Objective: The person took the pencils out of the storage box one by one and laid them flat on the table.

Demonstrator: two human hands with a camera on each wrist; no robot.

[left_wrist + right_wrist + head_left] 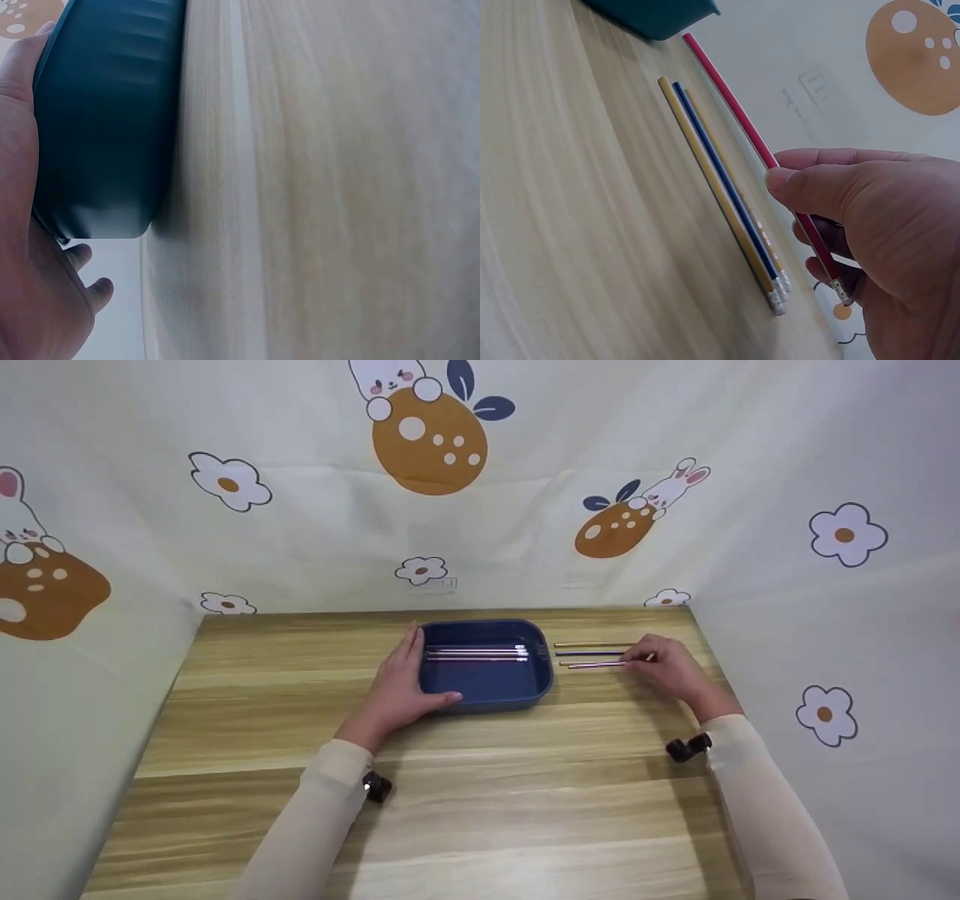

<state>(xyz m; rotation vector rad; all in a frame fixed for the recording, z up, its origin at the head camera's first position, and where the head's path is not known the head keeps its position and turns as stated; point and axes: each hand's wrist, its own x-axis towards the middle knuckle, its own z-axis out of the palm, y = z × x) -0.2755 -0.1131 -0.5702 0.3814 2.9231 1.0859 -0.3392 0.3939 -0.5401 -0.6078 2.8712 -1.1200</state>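
Box (495, 704) sits with the left hand (397, 690) spread against its left end, fingers nearly straight; to its right, the right hand (667, 664) pinches a red pencil (732, 105) beside three others (718, 187). Only the head view shows pencils inside (476, 659) it; only the right wrist's shows erasers (777, 304).

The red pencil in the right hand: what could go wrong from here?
The red pencil might bump the blue tray, since its far end sticks out well past the right hand. That hand could also brush the three pencils lying close by and perhaps roll them. And if the left hand, against the tray, pushed, the tray might slide.
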